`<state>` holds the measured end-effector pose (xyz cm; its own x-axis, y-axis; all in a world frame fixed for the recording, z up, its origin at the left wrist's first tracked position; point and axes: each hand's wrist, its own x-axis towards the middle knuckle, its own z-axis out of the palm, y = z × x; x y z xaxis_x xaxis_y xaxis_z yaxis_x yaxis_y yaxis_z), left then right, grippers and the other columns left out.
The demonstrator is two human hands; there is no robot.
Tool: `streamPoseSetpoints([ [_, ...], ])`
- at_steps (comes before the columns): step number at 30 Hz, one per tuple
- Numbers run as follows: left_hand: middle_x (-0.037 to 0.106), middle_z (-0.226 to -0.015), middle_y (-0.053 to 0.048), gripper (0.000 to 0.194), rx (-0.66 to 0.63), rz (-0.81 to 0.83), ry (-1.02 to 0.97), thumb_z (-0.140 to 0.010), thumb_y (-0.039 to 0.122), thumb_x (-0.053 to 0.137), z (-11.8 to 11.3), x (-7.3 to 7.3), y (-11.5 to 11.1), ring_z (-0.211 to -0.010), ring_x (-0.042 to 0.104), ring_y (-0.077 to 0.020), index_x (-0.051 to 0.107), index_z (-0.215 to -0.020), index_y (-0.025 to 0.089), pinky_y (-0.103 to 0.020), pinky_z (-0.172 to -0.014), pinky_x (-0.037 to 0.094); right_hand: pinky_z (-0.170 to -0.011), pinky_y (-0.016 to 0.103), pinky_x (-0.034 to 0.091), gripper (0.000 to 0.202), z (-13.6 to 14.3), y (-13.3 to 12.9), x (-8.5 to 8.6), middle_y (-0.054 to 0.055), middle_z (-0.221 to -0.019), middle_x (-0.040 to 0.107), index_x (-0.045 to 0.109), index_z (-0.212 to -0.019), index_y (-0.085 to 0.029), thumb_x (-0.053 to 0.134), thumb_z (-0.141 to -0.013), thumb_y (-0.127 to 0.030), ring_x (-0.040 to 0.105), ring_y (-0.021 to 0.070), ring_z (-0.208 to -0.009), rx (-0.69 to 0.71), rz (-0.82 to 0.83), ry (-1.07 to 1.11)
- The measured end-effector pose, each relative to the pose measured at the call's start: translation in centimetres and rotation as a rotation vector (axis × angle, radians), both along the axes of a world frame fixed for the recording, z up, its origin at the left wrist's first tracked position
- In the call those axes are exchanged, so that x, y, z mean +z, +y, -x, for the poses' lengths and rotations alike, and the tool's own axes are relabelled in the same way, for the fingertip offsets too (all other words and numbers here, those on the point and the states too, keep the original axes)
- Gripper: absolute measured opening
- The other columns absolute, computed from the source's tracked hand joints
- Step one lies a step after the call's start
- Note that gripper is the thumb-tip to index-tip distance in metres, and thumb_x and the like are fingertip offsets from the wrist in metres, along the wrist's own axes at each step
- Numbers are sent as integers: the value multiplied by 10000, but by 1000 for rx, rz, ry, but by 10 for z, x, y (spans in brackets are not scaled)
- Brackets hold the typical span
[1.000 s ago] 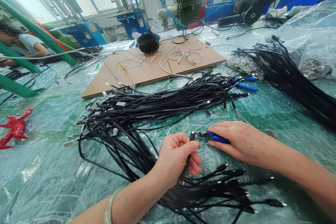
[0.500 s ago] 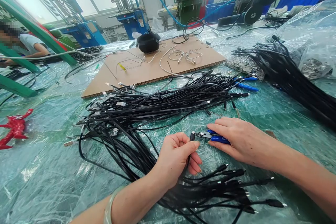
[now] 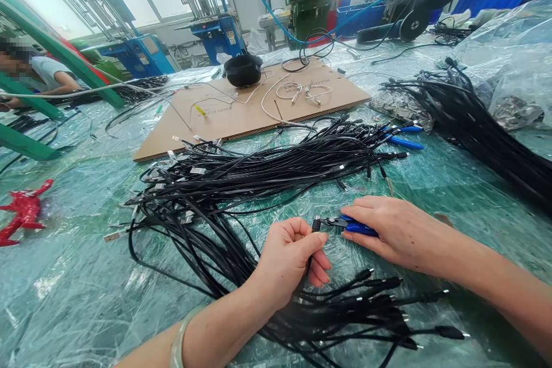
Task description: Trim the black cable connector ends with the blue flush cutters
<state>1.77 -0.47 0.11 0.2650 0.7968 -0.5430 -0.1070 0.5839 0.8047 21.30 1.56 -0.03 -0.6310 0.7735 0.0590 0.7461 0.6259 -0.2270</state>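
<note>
My left hand (image 3: 295,256) pinches a black cable just below its connector (image 3: 317,224). Blue-handled cutters (image 3: 360,226) are in my right hand (image 3: 383,227), with their metal tip right beside that connector. Whether the jaws touch it is too small to tell. Under and in front of my left hand lies a bunch of black cables (image 3: 362,305), their plug ends fanned to the right. A larger pile of black cables (image 3: 267,169) stretches across the table beyond both hands.
Flat cardboard (image 3: 245,112) behind the pile carries pale cables and a black round object (image 3: 242,71). Another blue-handled tool (image 3: 405,142) and more black cables (image 3: 483,121) lie right. A red figure (image 3: 26,211) sits left. A person (image 3: 52,75) is at far left.
The cutters have tilted slightly and their jaws look more closed. My right hand has shifted very slightly; my left hand keeps its place with the cable.
</note>
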Motion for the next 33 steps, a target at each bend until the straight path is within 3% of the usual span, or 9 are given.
streamPoseSetpoints([
  [13,605,-435,-13,252,4,3,-4,-695,254,653,-1,0,0,-309,511,-99,437,-597,169,-163,-307,386,-642,329,471,254,-1,1,1,78,-848,656,619,-991,-151,452,-903,-321,621,216,-753,-7,63,10],
  [33,607,-438,-10,262,-2,-3,7,-694,252,652,-1,-1,1,-307,506,-97,423,-593,173,-163,-305,383,-623,333,454,246,1,-1,1,77,-835,633,616,-976,-143,468,-890,-320,587,212,-734,-2,-23,-9],
])
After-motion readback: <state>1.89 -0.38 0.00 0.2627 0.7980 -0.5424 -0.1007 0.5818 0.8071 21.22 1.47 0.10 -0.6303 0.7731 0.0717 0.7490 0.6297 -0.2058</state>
